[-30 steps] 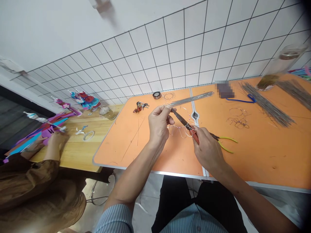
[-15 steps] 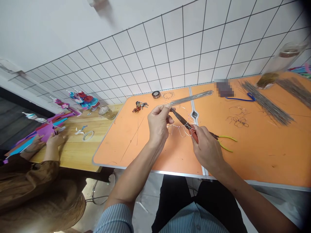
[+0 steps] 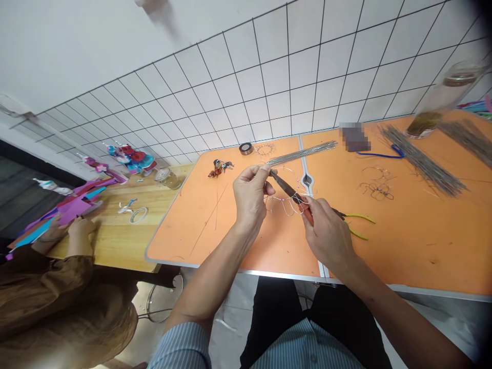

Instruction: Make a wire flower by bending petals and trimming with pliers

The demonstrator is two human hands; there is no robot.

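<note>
My left hand point(image 3: 251, 195) pinches a thin wire piece point(image 3: 286, 205) bent into a ring of loops, which hangs over the orange table. Closed around the red handles of long-nosed pliers point(image 3: 286, 188) is my right hand point(image 3: 328, 228). The pliers' dark jaws point up and left, their tip at my left fingertips; the exact grip on the wire is too small to make out. Behind my hands lies a bundle of straight wires point(image 3: 303, 152). A second pair of pliers with yellow handles point(image 3: 359, 219) lies just right of my right hand.
On the orange table point(image 3: 403, 246) are a tape roll point(image 3: 246, 148), keys point(image 3: 221, 168), bent wire loops point(image 3: 378, 190), a blue strip point(image 3: 380, 154), a large wire bundle point(image 3: 426, 164) and a glass jar point(image 3: 426, 123). At left, another person's hands point(image 3: 80, 225) hold purple paper at a wooden table point(image 3: 115, 241).
My hands and the pliers stay almost in the same place. At left, the other person's hand has shifted slightly on the purple paper.
</note>
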